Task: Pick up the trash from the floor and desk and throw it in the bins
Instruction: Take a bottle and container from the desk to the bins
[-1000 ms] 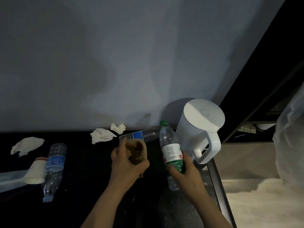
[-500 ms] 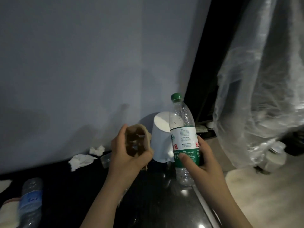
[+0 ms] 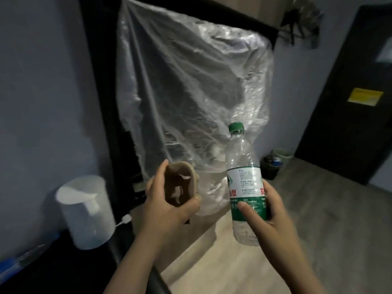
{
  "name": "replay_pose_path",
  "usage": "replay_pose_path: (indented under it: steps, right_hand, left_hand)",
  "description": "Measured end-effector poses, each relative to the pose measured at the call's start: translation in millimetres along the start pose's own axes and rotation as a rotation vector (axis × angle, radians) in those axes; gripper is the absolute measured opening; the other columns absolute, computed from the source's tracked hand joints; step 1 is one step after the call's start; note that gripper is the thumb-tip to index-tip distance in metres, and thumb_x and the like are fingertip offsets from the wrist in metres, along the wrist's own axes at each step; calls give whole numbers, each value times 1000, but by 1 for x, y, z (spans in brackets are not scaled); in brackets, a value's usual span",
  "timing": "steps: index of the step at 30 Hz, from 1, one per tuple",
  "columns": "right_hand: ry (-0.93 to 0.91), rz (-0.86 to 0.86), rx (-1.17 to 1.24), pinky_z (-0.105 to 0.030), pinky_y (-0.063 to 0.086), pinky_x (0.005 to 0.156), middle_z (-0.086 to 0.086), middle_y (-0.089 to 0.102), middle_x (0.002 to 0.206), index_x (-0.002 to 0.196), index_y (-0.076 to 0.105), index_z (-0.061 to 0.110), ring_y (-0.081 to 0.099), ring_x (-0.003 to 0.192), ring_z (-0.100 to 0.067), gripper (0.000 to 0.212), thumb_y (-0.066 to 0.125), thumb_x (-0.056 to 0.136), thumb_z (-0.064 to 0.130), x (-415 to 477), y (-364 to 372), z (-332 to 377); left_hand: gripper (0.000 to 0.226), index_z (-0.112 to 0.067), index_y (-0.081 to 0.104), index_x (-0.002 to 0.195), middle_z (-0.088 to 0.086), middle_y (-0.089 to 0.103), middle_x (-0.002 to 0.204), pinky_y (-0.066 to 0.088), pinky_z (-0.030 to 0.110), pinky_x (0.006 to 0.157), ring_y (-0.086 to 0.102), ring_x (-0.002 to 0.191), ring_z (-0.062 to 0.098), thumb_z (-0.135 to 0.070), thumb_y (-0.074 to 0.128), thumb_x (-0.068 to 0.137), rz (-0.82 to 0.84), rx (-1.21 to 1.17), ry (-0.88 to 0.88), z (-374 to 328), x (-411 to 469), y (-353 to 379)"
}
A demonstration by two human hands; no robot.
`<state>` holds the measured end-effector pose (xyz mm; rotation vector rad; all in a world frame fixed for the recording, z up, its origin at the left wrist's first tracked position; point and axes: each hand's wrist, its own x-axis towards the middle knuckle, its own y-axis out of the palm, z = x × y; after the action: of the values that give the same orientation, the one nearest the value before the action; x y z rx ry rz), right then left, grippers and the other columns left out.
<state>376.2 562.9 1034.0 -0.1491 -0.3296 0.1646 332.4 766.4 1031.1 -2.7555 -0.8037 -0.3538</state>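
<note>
My left hand (image 3: 167, 211) grips a brown paper cup (image 3: 180, 184) with white scraps inside, its mouth tilted toward me. My right hand (image 3: 269, 215) holds an upright clear plastic bottle (image 3: 244, 179) with a green cap and a green-and-white label. Both are raised over the wooden floor (image 3: 318, 230) beside the dark desk (image 3: 63, 268). Two bins stand on the floor by the far wall: a dark bin (image 3: 270, 167) and a paler bin (image 3: 283, 155) behind it, well beyond the bottle.
A white electric kettle (image 3: 84, 211) stands on the desk's right end, with its white plug (image 3: 126, 218) beside it. A large clear plastic sheet (image 3: 191, 92) hangs over a dark frame ahead. A dark door (image 3: 350, 92) with a yellow notice is at right.
The view has swung right, away from the desk and its tissues and bottles, toward the floor and bins. Both hands still carry the cup and bottle, now held over the floor.
</note>
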Motion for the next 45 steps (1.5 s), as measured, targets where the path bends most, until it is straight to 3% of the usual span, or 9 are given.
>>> replay_pose_path:
  steps: [6, 9, 11, 20, 24, 29, 34, 39, 45]
  right_hand:
    - [5, -220, -140, -5, 44, 63, 42, 58, 101, 117, 45, 57, 58, 89, 17, 52, 69, 80, 30, 13, -146, -13]
    - [32, -290, -183, -5, 45, 61, 44, 57, 100, 116, 42, 59, 58, 88, 19, 53, 69, 79, 32, 17, -198, -20]
    - [52, -330, -200, -7, 44, 63, 45, 56, 100, 117, 41, 60, 57, 89, 19, 54, 68, 78, 35, 19, -228, -28]
    - [127, -414, -231, -12, 44, 67, 42, 58, 100, 110, 42, 63, 60, 89, 15, 52, 69, 81, 29, 71, -320, -75]
    - [126, -440, -249, -12, 45, 69, 42, 57, 102, 120, 40, 57, 60, 92, 14, 56, 69, 81, 29, 128, -354, -100]
    - [130, -453, -269, -5, 47, 61, 42, 58, 101, 110, 43, 62, 60, 90, 16, 52, 69, 81, 29, 214, -391, -122]
    - [165, -474, -264, -3, 46, 62, 44, 56, 101, 114, 39, 64, 59, 90, 17, 57, 70, 81, 30, 280, -422, -157]
    - [181, -495, -252, -11, 46, 68, 43, 55, 105, 122, 38, 60, 59, 93, 16, 58, 69, 80, 36, 337, -469, -190]
    - [158, -479, -238, -8, 48, 65, 43, 56, 104, 117, 38, 63, 58, 94, 16, 56, 69, 82, 32, 417, -541, -239]
  left_hand:
    - [100, -57, 24, 138, -19, 28, 132, 40, -2, 64, 41, 96, -32, -43, 76, 54, 136, -66, 82, -47, -3, 146]
    - [101, -61, 23, 136, -20, 27, 132, 45, 16, 84, 48, 116, -2, -43, 76, 52, 226, -87, 86, -59, -3, 199]
    - [99, -65, 23, 132, -22, 27, 131, 47, 24, 85, 48, 119, 8, -45, 77, 51, 272, -100, 84, -62, -3, 231]
    - [98, -64, 23, 133, -18, 31, 134, 33, 7, 72, 48, 110, 3, -47, 75, 51, 371, -69, 114, -61, 39, 365]
    - [99, -61, 23, 135, -21, 30, 132, 35, 3, 68, 44, 100, -18, -44, 80, 56, 401, -88, 131, -54, 85, 426]
    - [96, -56, 25, 138, -20, 32, 128, 33, -11, 62, 35, 90, -37, -32, 79, 61, 425, -76, 129, -52, 159, 497]
    - [99, -61, 22, 135, -23, 32, 127, 36, 4, 66, 37, 96, -32, -45, 71, 50, 474, -58, 120, -52, 210, 563]
    - [99, -60, 22, 136, -23, 31, 128, 35, 7, 71, 45, 99, -16, -46, 66, 48, 519, -32, 89, -46, 249, 634]
    - [99, -60, 20, 136, -25, 29, 128, 34, 8, 69, 46, 101, -7, -44, 70, 52, 505, -37, 108, -44, 299, 740]
